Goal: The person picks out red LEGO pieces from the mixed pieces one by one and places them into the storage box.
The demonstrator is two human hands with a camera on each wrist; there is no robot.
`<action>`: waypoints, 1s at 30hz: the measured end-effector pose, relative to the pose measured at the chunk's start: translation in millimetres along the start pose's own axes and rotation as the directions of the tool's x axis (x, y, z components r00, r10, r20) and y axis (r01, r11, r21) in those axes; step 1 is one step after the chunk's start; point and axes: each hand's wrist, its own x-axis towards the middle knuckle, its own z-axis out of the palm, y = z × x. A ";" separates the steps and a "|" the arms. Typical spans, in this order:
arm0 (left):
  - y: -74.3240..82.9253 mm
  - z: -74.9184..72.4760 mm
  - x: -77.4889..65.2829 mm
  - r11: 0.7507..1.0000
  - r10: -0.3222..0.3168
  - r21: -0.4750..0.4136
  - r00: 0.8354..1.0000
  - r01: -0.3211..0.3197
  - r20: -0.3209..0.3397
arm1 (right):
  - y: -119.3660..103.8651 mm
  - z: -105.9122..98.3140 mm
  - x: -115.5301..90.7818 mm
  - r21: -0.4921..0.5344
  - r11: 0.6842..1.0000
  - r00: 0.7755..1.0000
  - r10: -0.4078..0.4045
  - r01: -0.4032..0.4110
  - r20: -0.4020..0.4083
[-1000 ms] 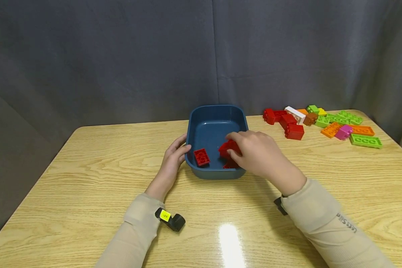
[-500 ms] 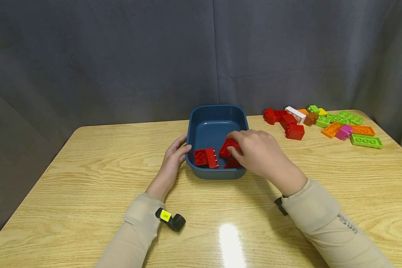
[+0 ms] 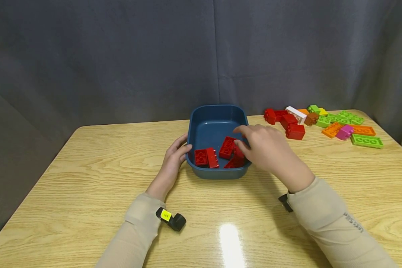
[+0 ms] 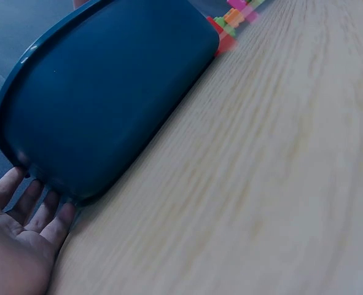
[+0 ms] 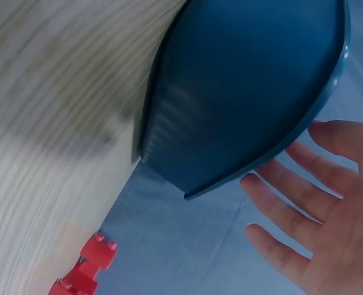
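A dark blue plastic bin (image 3: 209, 174) sits on the table with several red toy bricks at its near end. My left hand (image 3: 172, 159) holds the bin's left side, thumb on the rim and fingers (image 4: 57, 226) against the outer wall. Over the right rim is my right hand (image 3: 262, 147), fingers spread apart with nothing between them. Below its thumb lies a long red brick (image 3: 227, 147), beside other red bricks partly hidden by the hand. Two more, a studs-down red brick (image 3: 201, 157) and a red brick on its side (image 3: 212, 158), lie at the left.
To the right of the bin is a loose group of bricks: several red bricks (image 3: 295, 131), a white brick (image 3: 295, 114), a brown brick (image 3: 310, 119), a magenta brick (image 3: 344, 132), plus orange, green and yellow ones. A grey curtain (image 3: 147, 63) hangs behind the wooden table (image 3: 97, 167).
A red brick came to lie on its side by the left one. My right hand let go of the long red brick, which now lies in the bin, and moved slightly right and up.
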 end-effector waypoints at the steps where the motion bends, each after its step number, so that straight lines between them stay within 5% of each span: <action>1: 0.0 -0.1 0.0 1.000 -0.001 0.002 1.000 0.001 -0.001 | 1.6 -0.7 0.2 -0.003 1.000 1.000 0.005 -0.005 -0.006; 9: 0.0 -0.1 -0.3 1.000 0.001 0.015 1.000 -0.001 -0.001 | 20.1 -12.3 -0.2 0.029 0.996 0.997 0.081 -0.081 0.012; 30: -0.1 -1.0 -1.5 1.000 0.011 0.026 1.000 -0.011 0.014 | 54.4 -23.6 -5.7 0.032 0.991 0.990 0.134 -0.133 -0.045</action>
